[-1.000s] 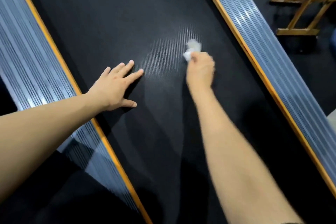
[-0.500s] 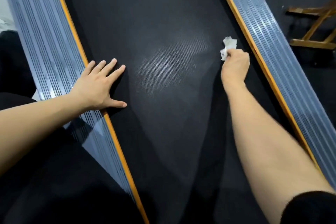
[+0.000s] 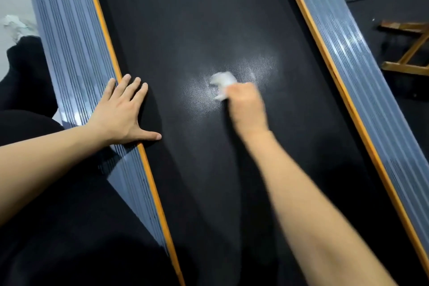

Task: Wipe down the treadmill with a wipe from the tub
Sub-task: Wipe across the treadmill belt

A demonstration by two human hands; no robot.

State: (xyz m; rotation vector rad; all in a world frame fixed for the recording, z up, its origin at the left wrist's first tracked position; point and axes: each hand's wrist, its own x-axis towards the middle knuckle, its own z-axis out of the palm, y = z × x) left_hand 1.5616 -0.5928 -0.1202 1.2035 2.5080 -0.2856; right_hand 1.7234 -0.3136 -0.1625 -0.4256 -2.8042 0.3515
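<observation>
Your right hand (image 3: 247, 105) grips the crumpled wipe (image 3: 221, 83) mid-belt on the treadmill (image 3: 185, 30), clear of both orange edges, while your left hand (image 3: 123, 114) lies flat, fingers spread, across the left rail.

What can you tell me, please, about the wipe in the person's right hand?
The wipe is a small white sheet, crumpled into a wad and motion-blurred, so its texture is unclear. The right hand grips its near part with curled fingers; the rest sticks out beyond the fingers toward the far end of the black treadmill belt. It sits near the belt's middle, over a pale sheen on the surface, apparently pressed against it, though contact cannot be confirmed.
</observation>
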